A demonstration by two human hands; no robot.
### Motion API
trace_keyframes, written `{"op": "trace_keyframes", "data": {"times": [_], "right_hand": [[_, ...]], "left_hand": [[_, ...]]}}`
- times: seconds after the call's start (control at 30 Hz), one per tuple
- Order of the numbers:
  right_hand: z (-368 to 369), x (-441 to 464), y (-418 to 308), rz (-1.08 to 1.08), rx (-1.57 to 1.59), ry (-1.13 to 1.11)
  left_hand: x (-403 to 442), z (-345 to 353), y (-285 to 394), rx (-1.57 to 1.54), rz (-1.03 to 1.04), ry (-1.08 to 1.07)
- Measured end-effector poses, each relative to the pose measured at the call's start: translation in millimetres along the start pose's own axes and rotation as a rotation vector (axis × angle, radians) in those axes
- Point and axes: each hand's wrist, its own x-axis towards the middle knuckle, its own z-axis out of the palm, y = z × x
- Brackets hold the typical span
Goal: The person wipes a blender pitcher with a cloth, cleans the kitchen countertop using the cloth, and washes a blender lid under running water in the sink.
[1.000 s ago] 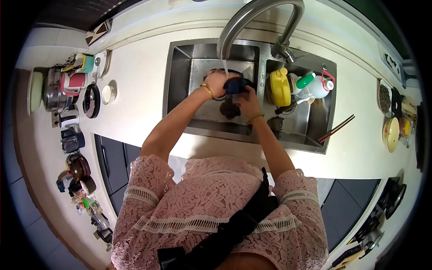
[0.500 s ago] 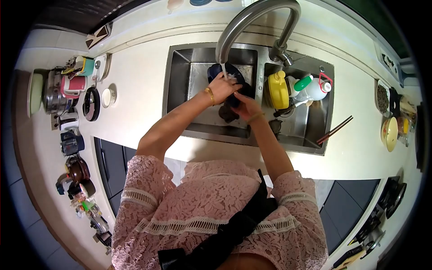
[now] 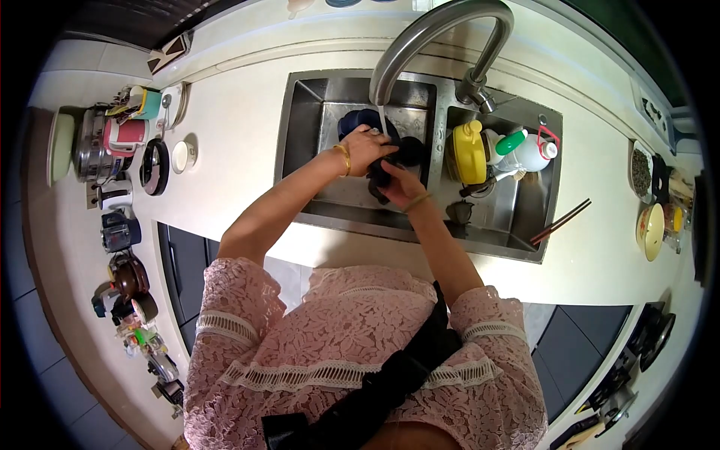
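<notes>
Inside the left sink basin (image 3: 319,187), both hands are on a dark, wet-looking item (image 3: 409,152) whose exact kind I cannot make out. My left hand (image 3: 364,151), with a gold bangle at the wrist, is curled over its top. My right hand (image 3: 402,185) grips its lower side, thumb towards the other hand. Behind my left hand lies a dark blue rounded piece (image 3: 358,120); whether it belongs to the same item is unclear. A thin water stream runs from the curved faucet (image 3: 409,41) down by my left fingers. My fingertips are partly hidden.
The right basin holds a yellow bottle (image 3: 470,154), a green-capped bottle (image 3: 511,142), a white jug (image 3: 534,154) and a dark strainer-like piece (image 3: 459,212). Chopsticks (image 3: 561,222) lie across its right rim. A white cup (image 3: 184,157) and a black round lid (image 3: 155,166) are on the left counter.
The dark item has turned between my hands, and more of the blue piece shows behind my left hand. Both hands have shifted slightly towards me. The whole view has moved a little.
</notes>
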Motion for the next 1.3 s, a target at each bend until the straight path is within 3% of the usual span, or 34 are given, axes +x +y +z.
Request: {"op": "trace_keyframes", "data": {"times": [0.13,0.27,0.33,0.37,0.5,0.53,0.6,0.67,0.73,0.77,0.83,0.87,0.93,1.1,1.3], "right_hand": [[-2.9,0.0,3.2,-0.072,-0.023,0.071],[-20.3,-3.1,-0.6,-0.005,0.038,0.047],[-24.0,-7.5,0.2,-0.046,0.061,0.030],[-25.4,-7.8,1.2,-0.045,0.061,0.030],[-32.3,-10.3,13.3,-0.064,0.143,0.023],[-32.0,-12.9,17.4,-0.079,0.161,-0.046],[-32.9,-14.6,26.8,-0.081,0.213,-0.074],[-35.4,-16.4,33.8,-0.084,0.266,-0.103],[-35.5,-17.8,37.6,-0.016,0.278,-0.051],[-35.0,-16.2,37.1,-0.018,0.277,-0.052],[-35.4,-12.0,36.3,0.092,0.119,-0.089],[-35.6,-10.7,36.6,0.087,0.121,-0.090],[-31.7,-9.8,36.0,0.060,-0.426,0.268],[-27.2,-35.8,0.9,-0.004,-0.630,0.238],[-13.9,-51.6,-61.1,-0.315,-0.703,0.229]], "left_hand": [[-1.2,-1.7,-2.2,-0.057,-0.022,-0.063],[-8.3,-7.0,-10.8,-0.137,-0.010,0.011],[-10.9,-0.2,-13.8,-0.215,-0.092,0.269],[-9.6,3.8,-13.5,-0.214,-0.093,0.270],[6.3,25.5,-10.2,-0.578,-0.608,0.547],[11.5,26.7,-8.6,-0.578,-0.610,0.549],[20.9,28.6,-6.4,-0.750,-0.984,0.441],[23.5,30.7,-8.1,-0.818,-0.986,0.414],[24.4,22.6,-1.5,-1.307,-0.913,0.397],[27.3,24.9,-2.3,-1.305,-0.912,0.398],[34.3,33.3,-4.4,-0.962,-0.888,0.299],[38.0,37.8,-4.1,-0.961,-0.884,0.297],[41.1,28.5,4.4,-0.639,-0.795,0.273],[43.8,18.5,15.5,-0.367,-0.533,0.412],[35.6,-14.0,23.5,-0.325,-0.492,0.305]]}}
